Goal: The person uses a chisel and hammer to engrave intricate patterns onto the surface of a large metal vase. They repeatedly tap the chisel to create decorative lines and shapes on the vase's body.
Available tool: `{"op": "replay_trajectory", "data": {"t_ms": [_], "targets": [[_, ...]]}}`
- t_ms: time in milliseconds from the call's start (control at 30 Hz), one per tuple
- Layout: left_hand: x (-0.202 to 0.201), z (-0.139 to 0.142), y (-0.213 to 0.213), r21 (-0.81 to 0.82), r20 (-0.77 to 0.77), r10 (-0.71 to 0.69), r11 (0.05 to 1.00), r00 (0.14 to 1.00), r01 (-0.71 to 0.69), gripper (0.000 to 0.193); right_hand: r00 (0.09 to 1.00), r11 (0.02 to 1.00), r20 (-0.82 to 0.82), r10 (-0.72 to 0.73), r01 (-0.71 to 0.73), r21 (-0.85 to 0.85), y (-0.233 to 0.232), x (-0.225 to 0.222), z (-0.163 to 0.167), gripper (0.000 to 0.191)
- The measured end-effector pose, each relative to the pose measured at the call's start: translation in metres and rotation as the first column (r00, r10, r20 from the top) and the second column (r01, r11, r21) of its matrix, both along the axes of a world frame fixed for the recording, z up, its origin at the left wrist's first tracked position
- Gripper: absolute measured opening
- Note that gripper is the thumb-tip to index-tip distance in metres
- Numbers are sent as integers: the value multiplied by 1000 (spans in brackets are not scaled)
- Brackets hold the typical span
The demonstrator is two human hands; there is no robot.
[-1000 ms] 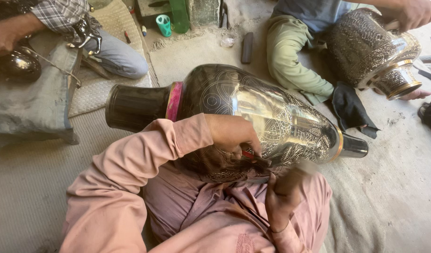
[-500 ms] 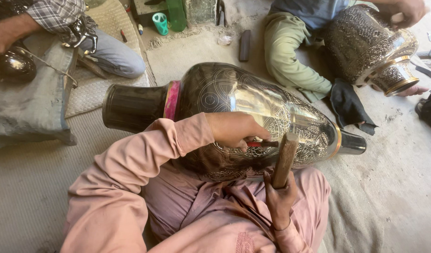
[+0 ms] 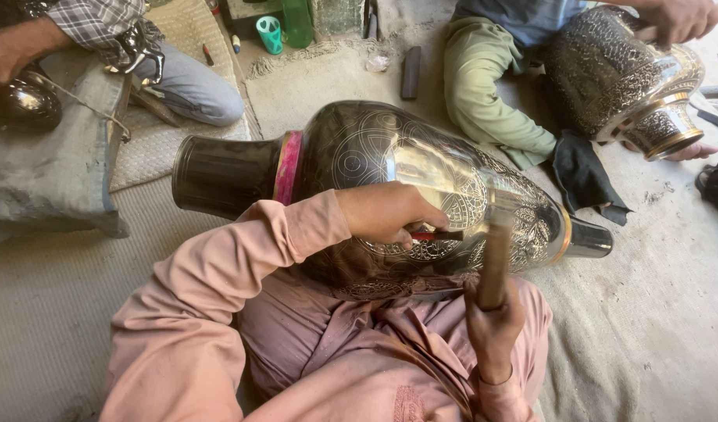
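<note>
Big engraved metal vase (image 3: 390,168) lies on its side across the person's lap, dark neck to the left, foot to the right.

Left hand (image 3: 386,215) rests on the vase's belly, fingers closed around a thin red-handled tool (image 3: 437,234) pressed to the patterned surface. Right hand (image 3: 493,328), just below the vase, grips a wooden hammer handle (image 3: 496,262), its head blurred right beside the tool. Further out, another seated person steadies a second engraved vase (image 3: 617,74) at top right; a green cup (image 3: 270,33) stands on the floor.
</note>
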State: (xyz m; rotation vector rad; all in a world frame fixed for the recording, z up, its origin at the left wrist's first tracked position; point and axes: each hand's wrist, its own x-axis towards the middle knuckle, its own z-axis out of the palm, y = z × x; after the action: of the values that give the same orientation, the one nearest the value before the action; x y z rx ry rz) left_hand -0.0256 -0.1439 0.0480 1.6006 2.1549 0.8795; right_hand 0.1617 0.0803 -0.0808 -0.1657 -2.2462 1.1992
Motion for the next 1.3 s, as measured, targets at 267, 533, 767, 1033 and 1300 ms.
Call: {"op": "replay_trajectory", "data": {"t_ms": [267,533,767,1033,1300], "targets": [[1,2,-4,-8,21,47,999,999,-47,57,998,997,-32,57,-56,45,5,-5,10,30],[-5,5,2,-88,38,-22,996,999,25,66,1000,1000,-26,-12,12,-11,-11,-4,7,30],[-9,-5,6,-107,94,-112,987,989,122,57,996,996,-27,-81,80,-42,-20,1,-22,26],[-9,-1,15,-341,88,-157,923,984,178,53,974,995,-226,-8,-15,-100,-27,1,-68,25],[-7,8,19,-405,46,-214,889,976,214,54,984,952,-166,-60,6,-307,-29,5,-82,17]]}}
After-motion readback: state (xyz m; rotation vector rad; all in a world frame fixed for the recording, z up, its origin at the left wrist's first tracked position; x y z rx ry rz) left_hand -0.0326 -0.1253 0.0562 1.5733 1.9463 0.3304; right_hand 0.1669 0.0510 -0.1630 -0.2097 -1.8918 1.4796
